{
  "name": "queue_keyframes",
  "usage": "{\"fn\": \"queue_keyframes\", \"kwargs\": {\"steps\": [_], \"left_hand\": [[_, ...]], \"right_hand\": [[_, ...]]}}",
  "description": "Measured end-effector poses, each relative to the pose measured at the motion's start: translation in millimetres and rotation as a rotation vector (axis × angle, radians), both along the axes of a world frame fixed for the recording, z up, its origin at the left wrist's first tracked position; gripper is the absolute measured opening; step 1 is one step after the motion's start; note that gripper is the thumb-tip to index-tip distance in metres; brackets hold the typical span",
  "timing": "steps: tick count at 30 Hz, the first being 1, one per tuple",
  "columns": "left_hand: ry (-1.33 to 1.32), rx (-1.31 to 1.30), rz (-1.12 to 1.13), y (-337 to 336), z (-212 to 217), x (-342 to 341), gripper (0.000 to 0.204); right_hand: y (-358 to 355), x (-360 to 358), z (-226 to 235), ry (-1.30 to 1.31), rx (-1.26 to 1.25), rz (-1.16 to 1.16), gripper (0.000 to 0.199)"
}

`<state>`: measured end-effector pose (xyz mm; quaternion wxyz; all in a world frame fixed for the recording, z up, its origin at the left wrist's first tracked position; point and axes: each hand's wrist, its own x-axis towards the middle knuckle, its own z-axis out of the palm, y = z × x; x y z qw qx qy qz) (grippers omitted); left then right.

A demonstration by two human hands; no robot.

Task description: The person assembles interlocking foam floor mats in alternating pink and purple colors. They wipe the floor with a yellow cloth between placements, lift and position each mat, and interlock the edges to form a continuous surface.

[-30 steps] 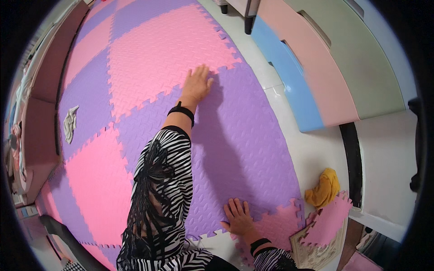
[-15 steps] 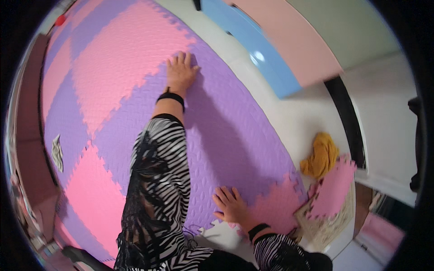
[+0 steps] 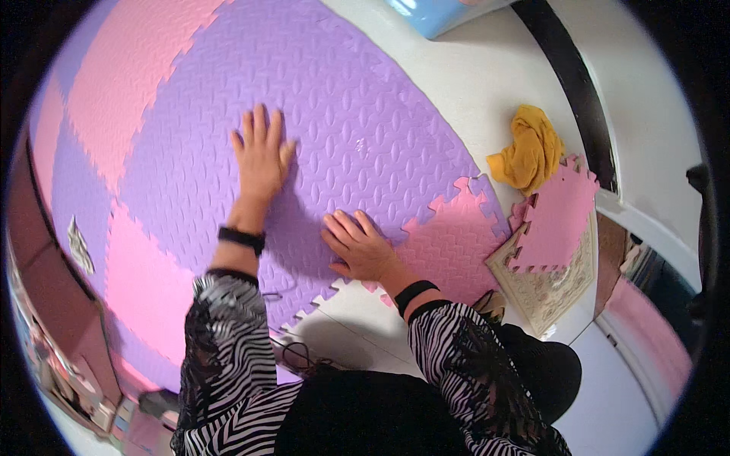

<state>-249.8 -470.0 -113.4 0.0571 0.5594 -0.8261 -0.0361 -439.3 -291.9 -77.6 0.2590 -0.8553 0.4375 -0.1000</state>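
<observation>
Both palms lie on a purple interlocking foam mat tile [image 3: 357, 114] with a raised pattern. My left hand [image 3: 261, 156] rests flat near its middle, fingers spread and pointing away from me. Nearer and to the right, my right hand [image 3: 363, 247] presses on the purple foam with its fingers apart, close to the toothed near edge. Neither hand holds anything. Beside the right hand, a pink foam tile [image 3: 449, 247] joins the purple one along its teeth. More pink tiles [image 3: 141, 285] adjoin at the left.
A crumpled mustard cloth [image 3: 528, 152] lies on the white floor to the right. Next to it, a loose pink tile [image 3: 559, 216] sits on a patterned beige rug [image 3: 532, 292]. A pale rag [image 3: 78, 247] is at the left. Far right, a blue furniture piece [image 3: 430, 17] stands.
My left hand has drawn back toward me from the far part of the mat. The right hand stays low on the purple foam, and the view has shifted.
</observation>
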Motion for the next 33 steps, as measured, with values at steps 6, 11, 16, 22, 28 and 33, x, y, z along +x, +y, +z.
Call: {"fn": "queue_keyframes", "kwargs": {"steps": [6, 11, 16, 22, 28, 33], "left_hand": [[0.014, 0.289, 0.192, 160, 30, 11, 0.060], [0.094, 0.372, 0.409, 254, 42, -21, 0.061], [0.180, 0.443, 0.691, 308, 59, -80, 0.062], [0.312, 0.561, 0.840, 336, 105, -109, 0.055], [0.333, 0.383, 1.150, 417, 159, -84, 0.045], [0.247, 0.656, 1.457, 490, 149, -83, 0.052]], "right_hand": [[4, 3, -4, 0.065, -0.044, 0.011, 0.064], [9, 11, -11, 0.225, -0.006, 0.058, 0.067], [14, 11, -11, 0.215, -0.096, 0.083, 0.068], [17, 10, -19, 0.257, -0.201, 0.088, 0.066], [17, 12, -12, 0.253, -0.268, 0.092, 0.065], [11, 9, -11, 0.205, -0.257, 0.111, 0.065]]}}
